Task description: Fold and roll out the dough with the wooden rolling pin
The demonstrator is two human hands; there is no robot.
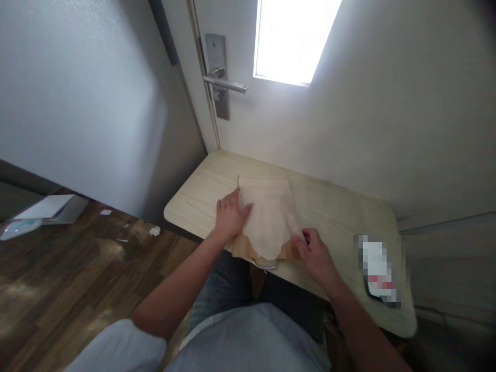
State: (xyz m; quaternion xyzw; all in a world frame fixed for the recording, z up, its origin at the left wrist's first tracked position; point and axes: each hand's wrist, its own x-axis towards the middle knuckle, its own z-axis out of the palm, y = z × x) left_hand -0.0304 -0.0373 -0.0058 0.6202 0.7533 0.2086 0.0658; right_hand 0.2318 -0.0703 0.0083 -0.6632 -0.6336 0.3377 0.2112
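Two bare hands work a pale cloth point(269, 217) lying flat on the light wooden tabletop point(341, 206), near its front edge. Left hand point(229, 214) rests palm down on the cloth's left edge, fingers point(234, 199) extended and only slightly spread, thumb lying across the fabric, holding nothing, just pressing. Right hand point(315, 253) sits at the cloth's lower right corner, fingers curled in and pinching a fold of the cloth edge between thumb and forefinger; the other fingers are tucked, and how tightly cannot be told. A brown paper sheet point(242, 248) shows under the cloth's front edge, sticking out on both sides. A thin metal loop point(265, 265) pokes out just below the cloth at the tabletop's edge; what it belongs to cannot be told. A blurred-out phone-like object point(377, 268) lies on the tabletop well to the right of the right hand. Behind the tabletop stands a white door with a metal handle point(225, 82). Paper scraps point(155, 231) lie on the wooden floor to the left.
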